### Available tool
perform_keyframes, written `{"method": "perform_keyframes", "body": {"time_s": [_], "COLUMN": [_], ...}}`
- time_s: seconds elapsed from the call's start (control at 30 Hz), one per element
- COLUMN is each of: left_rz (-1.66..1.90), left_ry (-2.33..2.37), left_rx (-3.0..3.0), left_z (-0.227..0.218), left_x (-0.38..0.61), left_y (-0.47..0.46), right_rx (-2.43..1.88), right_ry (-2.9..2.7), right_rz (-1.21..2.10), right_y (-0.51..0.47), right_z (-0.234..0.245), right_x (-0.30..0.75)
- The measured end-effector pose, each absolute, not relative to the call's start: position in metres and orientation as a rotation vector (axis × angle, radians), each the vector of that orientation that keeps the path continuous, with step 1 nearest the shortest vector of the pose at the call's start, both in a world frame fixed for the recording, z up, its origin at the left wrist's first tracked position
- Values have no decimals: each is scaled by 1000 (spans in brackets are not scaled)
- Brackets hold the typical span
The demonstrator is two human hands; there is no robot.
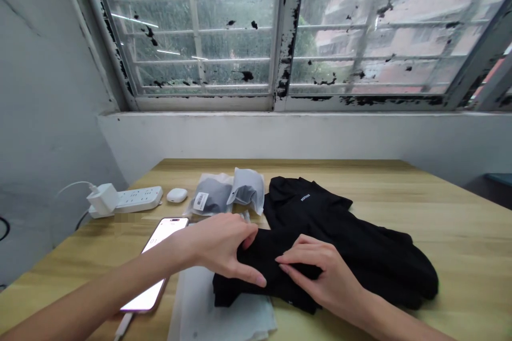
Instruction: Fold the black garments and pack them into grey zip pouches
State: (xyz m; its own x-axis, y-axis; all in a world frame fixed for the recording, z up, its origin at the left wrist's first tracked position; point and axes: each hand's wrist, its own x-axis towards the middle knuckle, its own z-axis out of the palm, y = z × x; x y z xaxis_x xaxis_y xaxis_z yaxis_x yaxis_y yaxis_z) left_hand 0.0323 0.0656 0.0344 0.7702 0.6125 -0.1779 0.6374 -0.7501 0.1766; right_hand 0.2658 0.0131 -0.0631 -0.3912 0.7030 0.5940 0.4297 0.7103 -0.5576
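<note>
A folded piece of black cloth [268, 258] lies partly over a frosted plastic bag [216, 306] at the table's front. Across its left end rests my left hand [220, 245], with the thumb on top and the fingers curled at the far side, gripping the cloth. My right hand [328, 272] pinches the same cloth near its right part, thumb and fingertips together. Behind and to the right spreads a black garment [332, 224] with small white lettering. Whether the two black pieces are joined is hard to make out.
Two packed pouches, one with a barcode label [214, 197] and another [248, 189], lie behind my left hand. To the left are a lit phone [146, 295] on a cable, a white earbud case [176, 195], and a power strip [140, 199] with a charger [104, 199].
</note>
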Motion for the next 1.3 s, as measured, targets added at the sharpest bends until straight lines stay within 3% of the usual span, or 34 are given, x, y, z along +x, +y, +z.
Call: {"method": "perform_keyframes", "body": {"time_s": [0.17, 0.57, 0.97, 1.3], "left_rz": [-306, -274, -286, -343], "left_ry": [1032, 1061, 1275, 1329], "left_rx": [2701, 2705, 2535, 2490], "left_z": [39, 18, 71, 40], "left_x": [28, 36, 11, 6], "left_y": [70, 70, 76, 86], "right_rx": [-894, -908, -883, -1214], "right_ry": [-2041, -2140, -2244, -2168], "right_rz": [404, 327, 243, -214], "right_y": [14, 11, 7, 28], "right_z": [-63, -57, -51, -40], "right_x": [266, 263, 267, 300]}}
